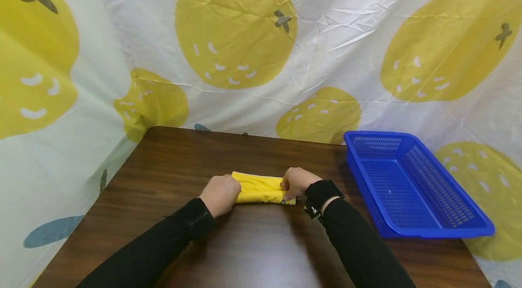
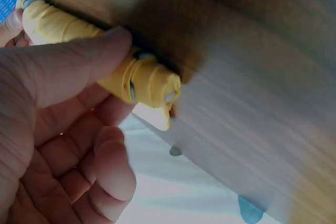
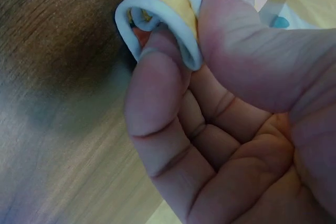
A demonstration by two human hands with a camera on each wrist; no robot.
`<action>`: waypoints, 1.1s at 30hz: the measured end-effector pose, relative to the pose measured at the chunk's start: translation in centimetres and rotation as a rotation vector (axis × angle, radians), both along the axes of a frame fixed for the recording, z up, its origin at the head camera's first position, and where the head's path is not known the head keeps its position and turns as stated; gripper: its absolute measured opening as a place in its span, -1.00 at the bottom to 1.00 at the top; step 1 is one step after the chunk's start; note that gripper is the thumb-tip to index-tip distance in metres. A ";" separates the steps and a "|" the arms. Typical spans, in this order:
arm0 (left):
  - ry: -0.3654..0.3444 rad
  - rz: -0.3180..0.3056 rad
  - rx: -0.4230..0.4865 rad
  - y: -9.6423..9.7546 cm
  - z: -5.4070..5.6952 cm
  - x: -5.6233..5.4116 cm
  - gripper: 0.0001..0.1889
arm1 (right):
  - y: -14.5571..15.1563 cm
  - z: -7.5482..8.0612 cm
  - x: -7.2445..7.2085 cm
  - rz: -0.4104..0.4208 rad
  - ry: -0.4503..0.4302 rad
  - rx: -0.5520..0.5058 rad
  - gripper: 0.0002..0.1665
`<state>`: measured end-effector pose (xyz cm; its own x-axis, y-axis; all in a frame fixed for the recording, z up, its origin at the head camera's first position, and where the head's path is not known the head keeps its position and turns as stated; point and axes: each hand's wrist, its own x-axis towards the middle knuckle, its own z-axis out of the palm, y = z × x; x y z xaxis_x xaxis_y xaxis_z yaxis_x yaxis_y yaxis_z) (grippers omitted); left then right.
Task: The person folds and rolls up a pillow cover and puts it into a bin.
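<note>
A yellow cloth (image 1: 258, 189) with white edging lies partly rolled on the brown table, its far edge flat behind the roll. At its left end my left hand (image 1: 221, 194) pinches the roll; in the left wrist view the thumb (image 2: 79, 64) presses on top with fingers curled beneath. My right hand (image 1: 301, 182) grips the opposite end. Seen from the right wrist, that end shows a white-trimmed spiral (image 3: 157, 19), with a fingertip tucked inside the fold and the thumb (image 3: 231, 19) against its side.
A blue plastic basket (image 1: 424, 229) with perforated walls stands on the table (image 1: 183, 156) to the right. Behind and left of the table hangs a white sheet (image 1: 134, 30) printed with yellow fruit. Black bands sit on both wrists.
</note>
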<state>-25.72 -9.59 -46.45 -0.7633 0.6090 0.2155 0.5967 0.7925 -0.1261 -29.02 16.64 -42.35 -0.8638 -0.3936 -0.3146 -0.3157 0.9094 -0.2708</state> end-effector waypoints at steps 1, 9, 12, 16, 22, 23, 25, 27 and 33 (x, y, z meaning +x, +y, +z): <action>-0.008 -0.009 -0.003 0.0 0.0 0.0 -0.86 | 0.1 0.0 0.0 0.000 -0.003 -0.008 -0.62; -0.136 0.015 0.120 0.1 -0.3 -1.8 -0.79 | 1.3 -0.2 0.0 -0.068 -0.009 -0.069 -0.81; -0.184 0.016 0.152 0.2 -0.2 -3.0 -0.79 | 1.6 -0.2 0.2 -0.087 0.024 -0.073 -0.81; -0.312 0.046 0.123 0.3 0.1 -4.6 -0.76 | 1.7 -0.5 0.5 -0.043 0.109 -0.077 -0.77; -0.515 0.119 0.024 0.7 0.8 -6.7 -0.71 | 1.4 -1.2 1.3 -0.019 0.182 -0.096 -0.75; -0.532 0.127 0.002 0.9 1.0 -6.9 -0.71 | 1.3 -1.3 1.5 -0.023 0.204 -0.095 -0.73; -0.561 0.145 -0.046 1.2 1.4 -7.4 -0.71 | 0.9 -1.5 1.8 -0.037 0.245 -0.086 -0.70; -0.586 0.150 -0.103 1.5 1.9 -7.7 -0.71 | 0.5 -1.7 2.2 -0.045 0.289 -0.063 -0.65; -0.581 0.066 -0.279 2.0 1.9 -9.1 -0.62 | -1.4 -2.0 4.3 0.053 0.477 0.107 -0.73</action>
